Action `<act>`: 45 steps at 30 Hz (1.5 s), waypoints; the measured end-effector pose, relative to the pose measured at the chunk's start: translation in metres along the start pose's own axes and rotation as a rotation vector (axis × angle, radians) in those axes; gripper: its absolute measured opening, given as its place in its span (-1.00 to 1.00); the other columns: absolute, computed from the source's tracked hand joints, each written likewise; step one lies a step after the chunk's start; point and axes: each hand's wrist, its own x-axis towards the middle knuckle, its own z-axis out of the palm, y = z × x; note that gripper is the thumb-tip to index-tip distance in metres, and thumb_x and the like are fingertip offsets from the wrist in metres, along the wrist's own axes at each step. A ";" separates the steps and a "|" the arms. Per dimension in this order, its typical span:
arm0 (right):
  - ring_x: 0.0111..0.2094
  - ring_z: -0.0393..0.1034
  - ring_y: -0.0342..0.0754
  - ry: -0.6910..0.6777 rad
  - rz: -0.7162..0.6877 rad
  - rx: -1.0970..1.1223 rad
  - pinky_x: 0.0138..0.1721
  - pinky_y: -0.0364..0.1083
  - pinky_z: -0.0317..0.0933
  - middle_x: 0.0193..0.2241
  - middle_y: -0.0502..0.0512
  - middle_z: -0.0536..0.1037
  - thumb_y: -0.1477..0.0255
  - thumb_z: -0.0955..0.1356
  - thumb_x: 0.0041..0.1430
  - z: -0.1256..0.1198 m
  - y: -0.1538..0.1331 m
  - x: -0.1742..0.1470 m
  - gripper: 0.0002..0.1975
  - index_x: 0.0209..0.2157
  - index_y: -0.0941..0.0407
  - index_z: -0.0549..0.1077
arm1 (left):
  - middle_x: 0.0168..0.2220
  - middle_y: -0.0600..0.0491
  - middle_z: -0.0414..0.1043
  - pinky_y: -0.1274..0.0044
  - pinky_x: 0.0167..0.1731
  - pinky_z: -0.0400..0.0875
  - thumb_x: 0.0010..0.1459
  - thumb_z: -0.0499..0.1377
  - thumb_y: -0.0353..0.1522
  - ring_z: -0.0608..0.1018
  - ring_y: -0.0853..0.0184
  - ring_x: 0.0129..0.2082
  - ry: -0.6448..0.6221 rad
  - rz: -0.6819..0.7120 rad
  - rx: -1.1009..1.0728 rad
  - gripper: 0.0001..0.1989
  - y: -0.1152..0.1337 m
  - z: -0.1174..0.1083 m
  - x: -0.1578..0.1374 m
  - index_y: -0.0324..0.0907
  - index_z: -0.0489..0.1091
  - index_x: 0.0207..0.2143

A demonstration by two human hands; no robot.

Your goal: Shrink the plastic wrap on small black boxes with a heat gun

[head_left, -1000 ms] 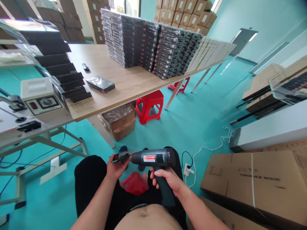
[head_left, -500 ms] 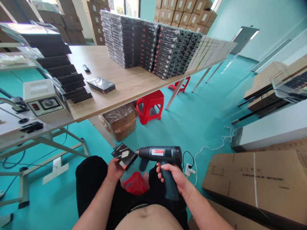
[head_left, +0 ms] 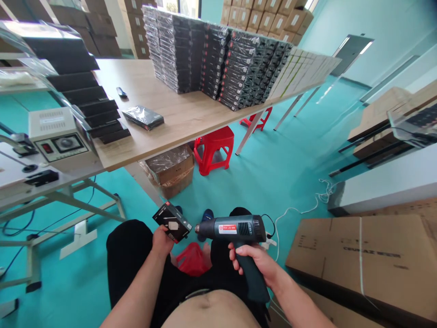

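In my left hand [head_left: 163,241] is a small black product box [head_left: 172,222] with a white device printed on it, held tilted above my lap. My right hand [head_left: 251,259] grips the handle of a dark heat gun [head_left: 232,228] with a red label. The gun's metal nozzle points left at the box's right edge, a short gap away. A red plastic bag or seat [head_left: 193,260] shows between my legs.
A wooden table [head_left: 146,89] carries tall stacks of wrapped black boxes [head_left: 239,68], one lone wrapped box [head_left: 143,117] and a leaning stack [head_left: 88,95]. A beige control unit [head_left: 61,136] stands left. Red stools [head_left: 215,146] and cartons [head_left: 348,259] stand around.
The box in my left hand has turned and shifted slightly left. The heat gun has moved a little right and down, its handle swinging toward the lower right.
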 end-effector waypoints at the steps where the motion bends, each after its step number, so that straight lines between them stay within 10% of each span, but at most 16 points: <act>1: -0.47 0.43 -0.10 -0.006 -0.005 -0.008 -0.50 -0.16 0.28 -0.39 0.14 0.54 0.38 0.35 0.02 0.001 0.000 0.000 -0.70 -0.20 0.23 0.49 | -0.55 0.00 0.44 0.37 -0.52 0.50 -0.36 0.00 -0.53 0.53 0.21 -0.56 -0.006 0.000 0.004 -0.70 0.000 -0.001 0.001 -0.22 0.32 -0.45; 45: -0.47 0.41 -0.12 0.056 -0.070 0.090 -0.50 -0.17 0.28 -0.40 0.11 0.54 0.40 0.37 0.01 0.020 -0.027 0.014 -0.73 -0.22 0.22 0.49 | -0.66 0.03 0.34 0.36 -0.61 0.42 -0.21 0.11 -0.42 0.45 0.20 -0.70 0.059 -0.169 0.319 -0.92 -0.027 -0.018 0.015 -0.18 0.28 -0.53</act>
